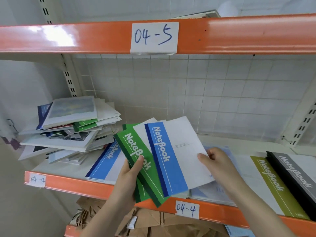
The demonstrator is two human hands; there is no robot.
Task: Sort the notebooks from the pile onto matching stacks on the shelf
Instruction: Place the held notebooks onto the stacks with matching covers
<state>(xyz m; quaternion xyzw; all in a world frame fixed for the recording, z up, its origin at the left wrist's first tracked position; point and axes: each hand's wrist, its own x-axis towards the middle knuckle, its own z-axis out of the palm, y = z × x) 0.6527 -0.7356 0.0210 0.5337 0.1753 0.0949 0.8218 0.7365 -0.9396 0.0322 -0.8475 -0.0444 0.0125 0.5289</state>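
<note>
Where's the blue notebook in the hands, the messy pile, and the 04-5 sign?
blue notebook (164, 156): head view, blue cover band.
messy pile (68, 132): head view, pile's middle.
04-5 sign (153, 37): head view, handwritten paper.

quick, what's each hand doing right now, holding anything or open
Left hand: grips a fan of notebooks, thumb on the green notebook.
Right hand: pinches the blue notebook by its white right edge.

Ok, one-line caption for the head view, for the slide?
Left hand holds green notebooks; right hand pinches a blue notebook above shelf 04-4.
</note>
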